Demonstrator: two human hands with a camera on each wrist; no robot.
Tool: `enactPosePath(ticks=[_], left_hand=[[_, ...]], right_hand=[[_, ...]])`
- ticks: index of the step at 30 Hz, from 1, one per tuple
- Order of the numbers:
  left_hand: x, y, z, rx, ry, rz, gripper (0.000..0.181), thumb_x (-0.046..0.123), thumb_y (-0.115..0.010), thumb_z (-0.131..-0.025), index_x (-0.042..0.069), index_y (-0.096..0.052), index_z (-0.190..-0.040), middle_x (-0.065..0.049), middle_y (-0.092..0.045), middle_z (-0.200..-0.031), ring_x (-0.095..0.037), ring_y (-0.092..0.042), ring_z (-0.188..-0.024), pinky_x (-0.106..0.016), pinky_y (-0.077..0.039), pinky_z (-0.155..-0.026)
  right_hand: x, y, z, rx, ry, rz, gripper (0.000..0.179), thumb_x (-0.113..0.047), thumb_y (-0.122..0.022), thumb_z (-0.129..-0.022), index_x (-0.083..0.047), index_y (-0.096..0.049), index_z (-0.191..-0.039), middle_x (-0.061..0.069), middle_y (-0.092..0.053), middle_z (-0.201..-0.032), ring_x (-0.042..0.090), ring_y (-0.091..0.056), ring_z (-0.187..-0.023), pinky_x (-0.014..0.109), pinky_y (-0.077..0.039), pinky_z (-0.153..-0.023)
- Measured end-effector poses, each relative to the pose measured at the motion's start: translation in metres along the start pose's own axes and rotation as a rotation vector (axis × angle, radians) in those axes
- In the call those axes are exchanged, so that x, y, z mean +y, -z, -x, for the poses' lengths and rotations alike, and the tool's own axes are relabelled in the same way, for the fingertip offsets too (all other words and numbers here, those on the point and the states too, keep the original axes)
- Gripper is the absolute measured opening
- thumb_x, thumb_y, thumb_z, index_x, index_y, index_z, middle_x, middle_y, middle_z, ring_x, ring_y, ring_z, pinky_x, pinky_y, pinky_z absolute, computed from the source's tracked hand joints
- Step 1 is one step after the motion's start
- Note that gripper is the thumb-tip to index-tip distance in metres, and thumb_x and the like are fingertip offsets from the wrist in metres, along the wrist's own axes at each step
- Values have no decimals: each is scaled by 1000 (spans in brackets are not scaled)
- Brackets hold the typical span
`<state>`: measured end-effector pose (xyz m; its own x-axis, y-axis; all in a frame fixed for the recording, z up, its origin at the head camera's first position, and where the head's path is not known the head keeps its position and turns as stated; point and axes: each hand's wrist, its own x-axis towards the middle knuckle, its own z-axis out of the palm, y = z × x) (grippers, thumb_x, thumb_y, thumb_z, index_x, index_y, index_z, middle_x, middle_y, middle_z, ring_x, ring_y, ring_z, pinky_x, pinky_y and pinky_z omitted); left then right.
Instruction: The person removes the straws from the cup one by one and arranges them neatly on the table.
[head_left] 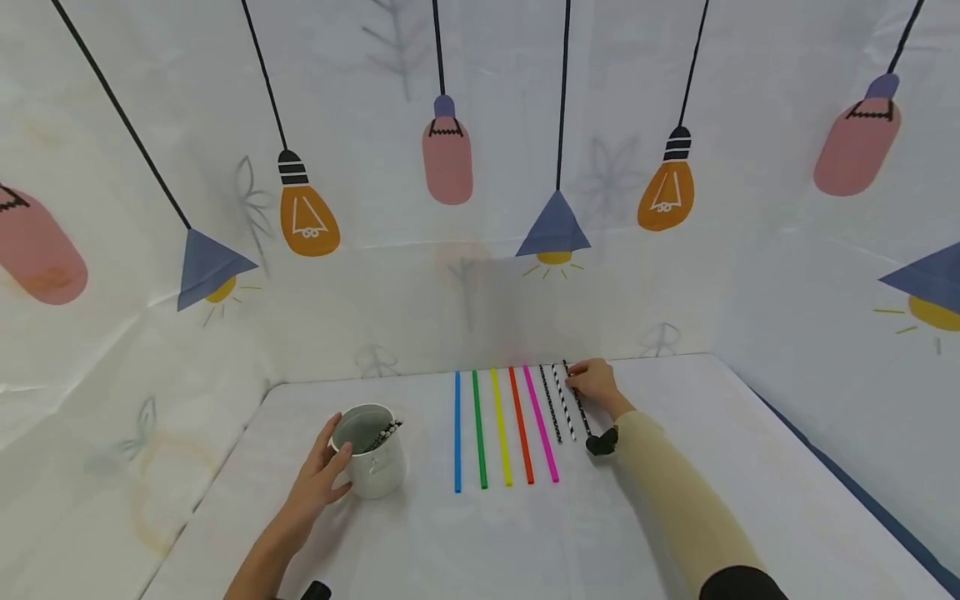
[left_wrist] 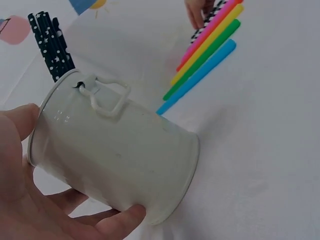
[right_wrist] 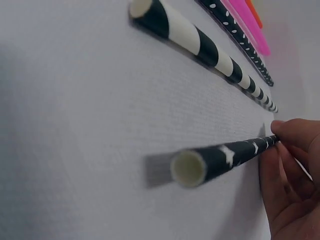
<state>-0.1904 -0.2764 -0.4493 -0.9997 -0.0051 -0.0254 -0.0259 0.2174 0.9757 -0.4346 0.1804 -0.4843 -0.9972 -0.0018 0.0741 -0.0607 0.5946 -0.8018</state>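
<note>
My left hand point(head_left: 318, 471) holds a pale metal bucket point(left_wrist: 115, 145) with a small wire handle; the thumb is at its rim and the fingers lie along its side. A few black straws with white dots and stars point(left_wrist: 51, 47) lean in the bucket and stick out over its rim. At the right end of a row of straws, my right hand point(head_left: 597, 385) pinches the far end of a black paper straw with white stars point(right_wrist: 225, 155). Its near end casts a shadow on the table. Beside it lie a black-and-white striped straw point(right_wrist: 220, 57) and a black dotted straw point(right_wrist: 237, 32).
Left of the patterned straws lie a blue straw point(head_left: 457, 433), a green one point(head_left: 479, 433), a yellow one point(head_left: 502, 433), an orange-red one point(head_left: 522, 429) and a pink one point(head_left: 541, 425). The white table point(head_left: 450, 550) ends at a cloth wall point(head_left: 360, 308) printed with lamps.
</note>
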Motion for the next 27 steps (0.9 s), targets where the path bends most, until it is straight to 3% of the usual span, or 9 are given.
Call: enactPosePath(ticks=[11,20,27], left_hand=[[2,-2,-1,-4,3,23,68,40,-41,-105,32,3,-156,-25,3,-159,-45,-9,-143,-63,-36,-99],[1,-4,-2,11,-13,14,68,40,-41,-105,31,3,-157,-26,-2,-158,-46,-15,-141,-64,-36,-99],[1,-6,0,10,-10,7,67,39,-40,-105,30,3,-157,-26,0,-158,-46,-11,-142,-64,-35,-99]], right_hand=[[0,1,-1,11,40,49,29,-7,-72,-84,7,-69,-109,19,-68,-97,18,-62,-66,28,-51,-58],[6,0,-3,5,35,8,29,-10,-72,-85,5,-69,-110,19,-68,-100,17,-61,-69,27,-52,-59],[5,0,3,18,31,-16,28,-8,-71,-85,6,-68,-110,19,-67,-100,18,-62,-69,29,-53,-60]])
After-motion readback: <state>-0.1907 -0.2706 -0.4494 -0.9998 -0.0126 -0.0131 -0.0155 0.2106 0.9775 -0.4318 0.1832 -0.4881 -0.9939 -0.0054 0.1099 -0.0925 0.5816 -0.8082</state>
